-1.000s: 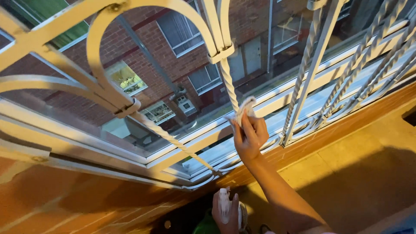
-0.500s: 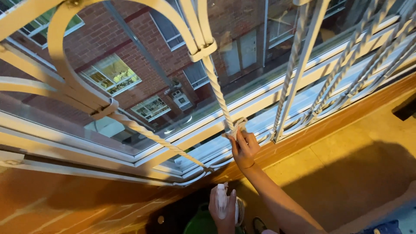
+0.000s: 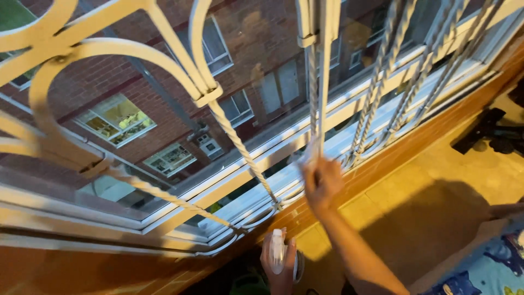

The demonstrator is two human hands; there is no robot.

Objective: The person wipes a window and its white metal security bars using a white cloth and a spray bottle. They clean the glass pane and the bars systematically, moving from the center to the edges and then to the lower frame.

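My right hand (image 3: pixel 323 183) is raised to the white metal window grille (image 3: pixel 125 52) and is blurred by motion. It grips a pale cloth (image 3: pixel 312 157) against the foot of a straight upright bar (image 3: pixel 323 82), just right of a twisted bar (image 3: pixel 240 147). Low at the bottom edge, my left hand (image 3: pixel 279 269) holds a small white spray bottle (image 3: pixel 277 252) upright, apart from the grille.
Behind the grille are window glass and a white frame (image 3: pixel 256 164), with a brick building and lit windows outside. A brick wall (image 3: pixel 393 155) runs under the sill above a tiled floor (image 3: pixel 436 186). A dark object (image 3: pixel 483 131) lies at right, patterned fabric (image 3: pixel 480 273) at bottom right.
My right hand slid the cloth down the twisted bar, then crossed right to the straight upright bar. The view swung right. My left hand stayed low with the bottle.
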